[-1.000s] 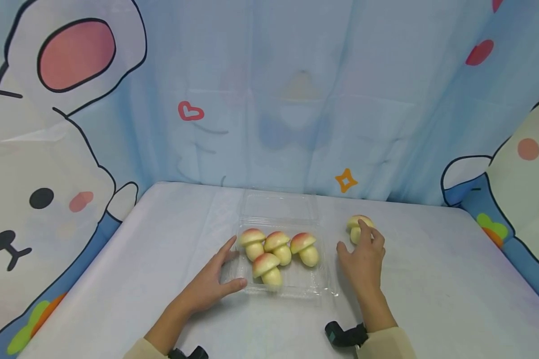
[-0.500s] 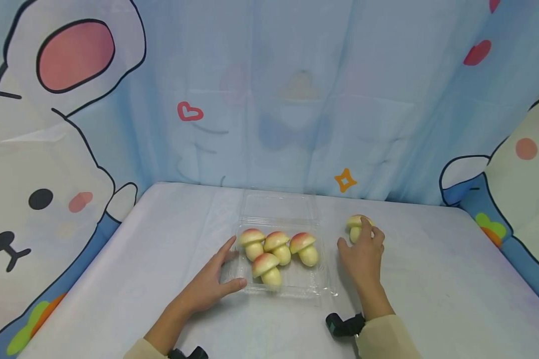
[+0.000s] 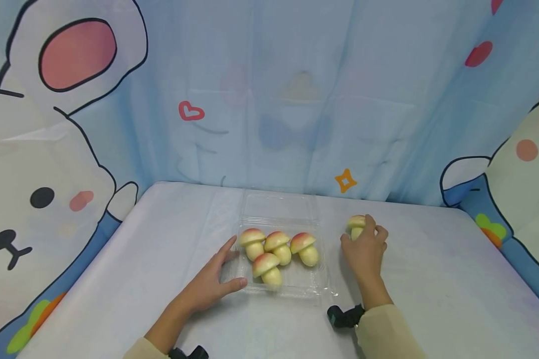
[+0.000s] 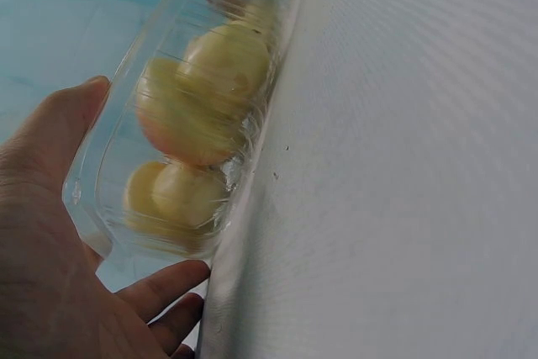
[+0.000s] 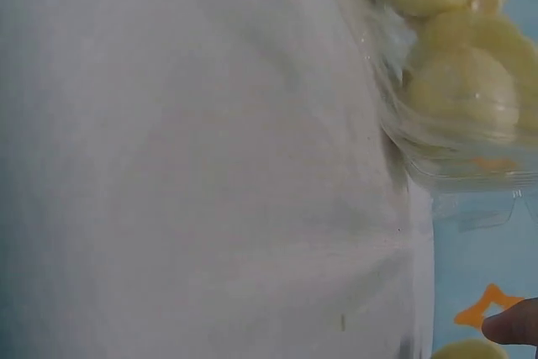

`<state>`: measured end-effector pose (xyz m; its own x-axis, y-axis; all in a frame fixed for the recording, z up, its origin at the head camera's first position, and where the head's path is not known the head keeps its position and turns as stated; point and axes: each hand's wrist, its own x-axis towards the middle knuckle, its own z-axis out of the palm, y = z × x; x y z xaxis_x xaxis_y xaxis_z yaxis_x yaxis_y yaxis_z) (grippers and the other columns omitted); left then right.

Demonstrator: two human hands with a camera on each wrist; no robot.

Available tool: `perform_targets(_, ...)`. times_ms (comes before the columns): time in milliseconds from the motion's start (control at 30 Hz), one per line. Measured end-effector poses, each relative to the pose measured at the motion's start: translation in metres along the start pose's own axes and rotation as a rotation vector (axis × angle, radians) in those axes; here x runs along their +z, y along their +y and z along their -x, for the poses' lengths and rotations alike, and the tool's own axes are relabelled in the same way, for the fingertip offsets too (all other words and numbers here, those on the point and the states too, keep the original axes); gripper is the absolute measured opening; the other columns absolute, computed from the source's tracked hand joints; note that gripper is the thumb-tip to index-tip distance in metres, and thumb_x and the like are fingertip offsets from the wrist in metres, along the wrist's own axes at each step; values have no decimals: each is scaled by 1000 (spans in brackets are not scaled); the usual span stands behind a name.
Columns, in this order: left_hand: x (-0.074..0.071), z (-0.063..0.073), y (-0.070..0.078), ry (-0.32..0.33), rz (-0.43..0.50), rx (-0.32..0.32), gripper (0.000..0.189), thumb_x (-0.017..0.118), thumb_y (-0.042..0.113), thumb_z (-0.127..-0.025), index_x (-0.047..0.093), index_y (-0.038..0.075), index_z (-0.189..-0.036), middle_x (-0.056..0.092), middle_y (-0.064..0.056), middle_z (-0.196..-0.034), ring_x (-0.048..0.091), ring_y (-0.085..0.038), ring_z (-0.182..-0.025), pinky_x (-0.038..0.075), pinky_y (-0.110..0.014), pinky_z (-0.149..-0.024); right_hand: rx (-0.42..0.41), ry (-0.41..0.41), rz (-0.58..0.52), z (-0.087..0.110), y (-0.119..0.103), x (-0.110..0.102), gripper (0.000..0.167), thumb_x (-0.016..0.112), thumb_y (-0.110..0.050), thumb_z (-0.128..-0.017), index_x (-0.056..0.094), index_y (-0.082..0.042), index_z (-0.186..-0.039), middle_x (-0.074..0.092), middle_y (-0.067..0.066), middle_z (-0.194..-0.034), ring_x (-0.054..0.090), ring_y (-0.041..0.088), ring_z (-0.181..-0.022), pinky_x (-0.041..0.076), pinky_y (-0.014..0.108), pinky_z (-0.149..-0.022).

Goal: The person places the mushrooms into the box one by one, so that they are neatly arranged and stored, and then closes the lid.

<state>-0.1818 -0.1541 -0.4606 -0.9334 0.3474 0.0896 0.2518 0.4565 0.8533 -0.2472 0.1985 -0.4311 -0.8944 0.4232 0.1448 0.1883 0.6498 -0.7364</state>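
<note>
A clear plastic clamshell container (image 3: 296, 279) lies with its lid folded back on the white cloth. Inside sit several toy mushrooms (image 3: 276, 243) with pale yellow stems and red-tinged caps. Along the container's left side, my left hand (image 3: 213, 281) is spread, thumb and fingers at its edge; the left wrist view shows the thumb (image 4: 88, 94) right at the rim. Another mushroom (image 3: 355, 223) rests on the cloth to the right. My right hand (image 3: 364, 252) reaches around it, index finger over its right side and thumb apart on the left. Fingers partly hide this mushroom.
The raised-edge clear lid (image 3: 279, 205) lies flat behind the container. A white cloth (image 3: 440, 259) covers the table. Behind it hangs a blue curtain (image 3: 296, 60) with cartoon bears at both sides.
My right hand has shifted slightly forward and to the right, covering more of the lone mushroom. The left hand, container and mushrooms inside it stay in place.
</note>
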Motion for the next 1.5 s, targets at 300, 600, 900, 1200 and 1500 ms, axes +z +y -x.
perform_targets(300, 2, -1, -2, -7, 9, -10, 98, 75, 41, -93, 13, 25, -168, 49, -12, -157, 34, -34, -153, 21, -65, -123, 23, 4, 21, -12, 0, 0, 70, 59, -9, -94, 30, 3, -156, 25, 40, -151, 35, 60, -129, 42, 67, -98)
perform_targets(600, 0, -1, -2, 1, 2, -20, 98, 75, 38, -93, 14, 25, -168, 49, -13, -157, 33, -36, -153, 21, -66, -122, 10, -27, 54, -16, -5, 2, 64, 62, -5, -94, 39, 0, -153, 27, 38, -151, 39, 59, -128, 45, 66, -98)
perform_targets(900, -1, -1, -1, -4, 5, -11, 99, 75, 40, -93, 14, 24, -168, 50, -13, -156, 34, -35, -153, 22, -66, -122, -51, -22, 84, -16, -1, 3, 61, 63, -2, -93, 43, -2, -151, 34, 37, -148, 49, 57, -119, 46, 64, -96)
perform_targets(1200, 0, -1, 0, 0, -5, -4, 97, 75, 41, -93, 15, 23, -168, 50, -14, -156, 35, -37, -152, 22, -67, -121, -63, -45, 94, -15, 2, 2, 63, 58, 1, -92, 40, -3, -152, 38, 37, -142, 53, 56, -115, 47, 64, -95)
perform_targets(1500, 1, -1, -2, 1, 6, -14, 97, 75, 38, -94, 14, 25, -168, 49, -12, -157, 33, -35, -153, 22, -66, -122, -77, -49, 83, -14, 5, 1, 63, 58, 0, -92, 41, -3, -153, 38, 37, -144, 54, 56, -115, 48, 64, -94)
